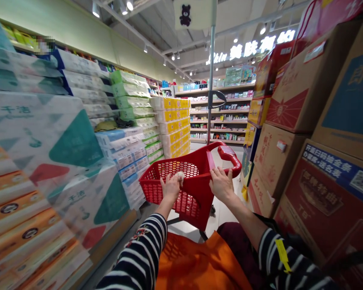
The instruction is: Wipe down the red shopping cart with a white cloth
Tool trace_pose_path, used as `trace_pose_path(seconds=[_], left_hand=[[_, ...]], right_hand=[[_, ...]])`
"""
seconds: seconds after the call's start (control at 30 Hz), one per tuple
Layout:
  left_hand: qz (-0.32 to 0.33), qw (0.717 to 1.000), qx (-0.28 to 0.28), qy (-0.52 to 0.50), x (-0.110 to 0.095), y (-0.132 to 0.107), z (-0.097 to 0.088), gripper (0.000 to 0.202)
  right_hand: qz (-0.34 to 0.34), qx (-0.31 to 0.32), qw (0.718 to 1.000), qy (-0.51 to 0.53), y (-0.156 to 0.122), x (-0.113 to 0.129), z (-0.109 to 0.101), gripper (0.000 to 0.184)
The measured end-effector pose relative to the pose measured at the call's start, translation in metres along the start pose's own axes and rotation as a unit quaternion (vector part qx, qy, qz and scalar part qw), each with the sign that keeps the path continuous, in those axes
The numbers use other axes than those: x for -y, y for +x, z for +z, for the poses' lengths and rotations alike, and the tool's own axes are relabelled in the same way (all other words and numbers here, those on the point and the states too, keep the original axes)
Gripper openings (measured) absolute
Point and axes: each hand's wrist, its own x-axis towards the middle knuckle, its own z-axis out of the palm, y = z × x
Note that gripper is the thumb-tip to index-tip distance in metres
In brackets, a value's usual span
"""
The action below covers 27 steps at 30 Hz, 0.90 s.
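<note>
1. Left grip (170, 187) on the near rim of a red shopping basket (157, 189) on a wheeled cart; small white wad (179, 177) at the fingertips.
2. Right grip (221, 185) lies over the basket's far edge, just below the red handle (228, 155).
3. Striped sleeves (139, 257) on both arms; yellow tag (282, 254) on the right one.
4. Orange bag (196, 266) below the basket.
5. Toilet paper packs (75, 137) stacked left; cardboard boxes (290, 92) stacked right.

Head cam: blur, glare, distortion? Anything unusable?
Head view: heavy wide-angle stretch, with cardboard cartons and shelves leaning toward the edges; wrapped tissue packs at left look soft; the lit sign glows brightly; a pixelated patch sits top left; left hand and right hand look fairly sharp.
</note>
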Motion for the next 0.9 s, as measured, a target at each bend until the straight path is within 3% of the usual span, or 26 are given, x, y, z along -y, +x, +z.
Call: trace_pose_path(seconds=[0.07,0.2,0.27,0.33,0.53,0.6,0.77,0.9], left_hand=[[0.014,1.0,0.001,-0.006,-0.007,0.0,0.0,0.031],[0.08,0.997,-0.009,-0.022,-0.04,0.001,0.005,0.034],[0.096,0.995,-0.016,-0.018,-0.043,0.001,0.007,0.034],[0.087,0.996,-0.018,-0.003,-0.027,0.001,0.007,0.033],[-0.025,0.999,-0.017,0.045,0.059,-0.005,0.003,0.033],[-0.045,0.997,-0.021,0.051,0.067,-0.004,0.005,0.036],[-0.025,0.998,-0.003,0.054,0.062,0.003,0.012,0.041],[-0.047,0.996,-0.005,0.077,0.097,0.009,0.008,0.038]], right_hand=[[-0.003,0.001,1.0,-0.002,0.002,-0.003,0.001,0.041],[-0.016,-0.002,1.0,-0.013,0.003,-0.004,0.002,0.043],[-0.028,-0.007,0.999,-0.018,0.001,-0.006,0.004,0.044],[-0.041,-0.017,0.999,-0.022,-0.001,-0.01,0.006,0.044],[-0.035,-0.045,0.998,-0.024,-0.003,-0.007,0.01,0.044],[-0.031,-0.049,0.998,-0.014,-0.001,0.007,0.013,0.043],[-0.096,-0.029,0.995,0.02,0.008,0.05,0.031,0.043],[-0.127,-0.018,0.992,0.018,0.011,0.06,0.048,0.044]])
